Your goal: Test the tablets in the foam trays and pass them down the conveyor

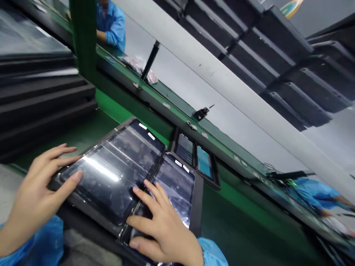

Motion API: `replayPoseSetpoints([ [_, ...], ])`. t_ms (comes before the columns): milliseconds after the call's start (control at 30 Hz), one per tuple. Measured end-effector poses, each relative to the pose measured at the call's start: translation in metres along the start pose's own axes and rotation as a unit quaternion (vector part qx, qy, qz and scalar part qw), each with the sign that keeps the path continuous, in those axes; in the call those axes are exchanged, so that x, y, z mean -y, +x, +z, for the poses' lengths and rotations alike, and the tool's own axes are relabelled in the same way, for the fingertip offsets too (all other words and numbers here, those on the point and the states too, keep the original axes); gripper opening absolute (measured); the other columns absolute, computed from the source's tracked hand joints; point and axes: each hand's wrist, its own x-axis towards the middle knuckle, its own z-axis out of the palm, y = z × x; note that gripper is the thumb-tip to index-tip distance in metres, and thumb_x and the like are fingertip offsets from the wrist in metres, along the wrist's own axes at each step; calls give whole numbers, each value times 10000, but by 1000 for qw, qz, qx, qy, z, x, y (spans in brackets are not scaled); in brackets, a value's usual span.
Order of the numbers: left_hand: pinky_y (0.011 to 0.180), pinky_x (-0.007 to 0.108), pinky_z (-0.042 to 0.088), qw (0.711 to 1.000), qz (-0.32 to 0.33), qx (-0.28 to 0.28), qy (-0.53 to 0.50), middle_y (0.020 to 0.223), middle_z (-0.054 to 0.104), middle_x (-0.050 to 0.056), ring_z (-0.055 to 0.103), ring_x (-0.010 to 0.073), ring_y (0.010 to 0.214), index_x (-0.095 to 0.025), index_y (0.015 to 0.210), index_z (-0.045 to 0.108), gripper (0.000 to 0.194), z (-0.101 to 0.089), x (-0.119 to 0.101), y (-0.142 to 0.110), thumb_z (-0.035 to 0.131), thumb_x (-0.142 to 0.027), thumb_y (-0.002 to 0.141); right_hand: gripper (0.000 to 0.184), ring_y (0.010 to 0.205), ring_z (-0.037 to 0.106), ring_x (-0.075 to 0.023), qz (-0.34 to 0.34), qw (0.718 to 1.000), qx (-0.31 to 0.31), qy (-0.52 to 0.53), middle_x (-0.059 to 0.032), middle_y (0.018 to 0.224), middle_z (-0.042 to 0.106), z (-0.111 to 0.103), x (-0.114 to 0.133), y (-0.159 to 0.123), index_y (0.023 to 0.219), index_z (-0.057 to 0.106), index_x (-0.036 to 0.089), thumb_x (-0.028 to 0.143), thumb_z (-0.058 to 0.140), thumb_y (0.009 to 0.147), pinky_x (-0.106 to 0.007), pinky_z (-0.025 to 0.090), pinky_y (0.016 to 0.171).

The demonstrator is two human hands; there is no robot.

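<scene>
Two black tablets lie side by side in a dark foam tray (197,207), screens up. The left tablet (111,177) reflects a bright strip of light; the right tablet (177,181) has a glossy, film-like surface. Both carry small white labels near the far edge. My left hand (41,181) is at the left tablet's near-left corner, thumb over the screen and fingers stretched along the side. My right hand (163,227) lies across the seam between the tablets, fingers spread, fingertips at the left tablet's right edge. It covers the near part of the right tablet.
Black foam trays (41,107) are stacked at the left. Beyond the tablets, a smaller black tray holds two devices with lit screens (204,162). A green line with small parts and a black charger (201,113) runs behind. Co-workers in blue (115,26) sit across; dark bins hang overhead.
</scene>
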Motion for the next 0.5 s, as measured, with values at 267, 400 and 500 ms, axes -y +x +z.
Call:
replayPoseSetpoints([
  [267, 1167, 618, 357, 997, -47, -46, -34, 1208, 589, -4, 498, 320, 1310, -385, 1008, 616, 142, 11, -2, -4, 566, -479, 915, 317, 1549, 280, -371, -50, 992, -77, -92, -105, 1570, 490, 18, -12, 6, 1181, 672, 293, 495, 653, 938, -650, 364, 1173],
  [400, 1194, 614, 340, 993, -101, -37, -57, 1291, 573, -43, 476, 328, 1348, -439, 993, 624, 149, 10, 0, -9, 569, -529, 889, 282, 1524, 358, -321, -37, 990, -117, -73, -65, 1513, 566, 16, -17, -2, 1244, 659, 332, 366, 646, 964, -577, 364, 1210],
  [500, 1230, 564, 341, 993, -108, 10, -52, 1572, 365, -106, 367, 323, 1471, -559, 1342, 415, 423, 9, 21, -25, 352, -557, 924, 490, 1494, 402, -355, 45, 975, -218, -6, -81, 1528, 548, 9, -30, -35, 1367, 600, 312, 574, 577, 953, -605, 327, 1224],
])
